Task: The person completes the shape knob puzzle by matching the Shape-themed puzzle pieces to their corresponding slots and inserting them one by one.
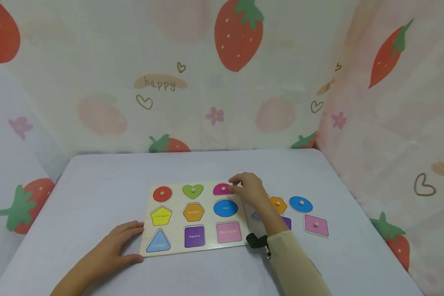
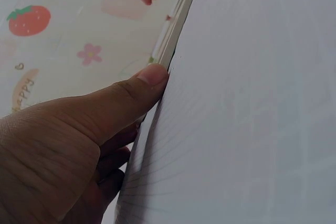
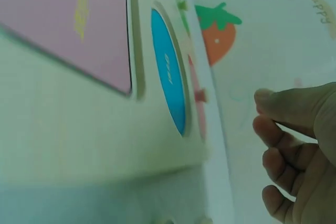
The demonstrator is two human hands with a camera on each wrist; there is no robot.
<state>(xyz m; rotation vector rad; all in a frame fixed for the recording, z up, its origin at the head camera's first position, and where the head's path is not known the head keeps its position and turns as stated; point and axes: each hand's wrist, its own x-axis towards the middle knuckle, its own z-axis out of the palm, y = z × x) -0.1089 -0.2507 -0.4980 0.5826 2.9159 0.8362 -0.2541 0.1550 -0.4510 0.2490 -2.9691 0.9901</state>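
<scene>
A pale puzzle board (image 1: 175, 248) lies flat, with a red circle piece (image 1: 163, 194), a green heart piece (image 1: 193, 191) and a magenta semicircle piece (image 1: 220, 189) in its back row, each knobbed. The front two rows show printed coloured shapes without knobs. My left hand (image 1: 118, 243) touches the board's left edge with its fingers and the front left corner with its thumb. Above the back right corner is my right hand (image 1: 249, 190), beside the semicircle. In the right wrist view, that hand's loosely bent fingers (image 3: 273, 129) hold nothing and stand apart from the semicircle's knob (image 3: 201, 96).
Right of the board lie an orange hexagon (image 1: 278, 204), a blue oval (image 1: 301, 204) and a pink rectangle (image 1: 316, 225). The right forearm partly hides a purple square (image 1: 287, 223), a blue triangle (image 1: 257, 216) and a yellow piece. A strawberry-print curtain (image 1: 207, 94) surrounds the white table (image 1: 107, 181).
</scene>
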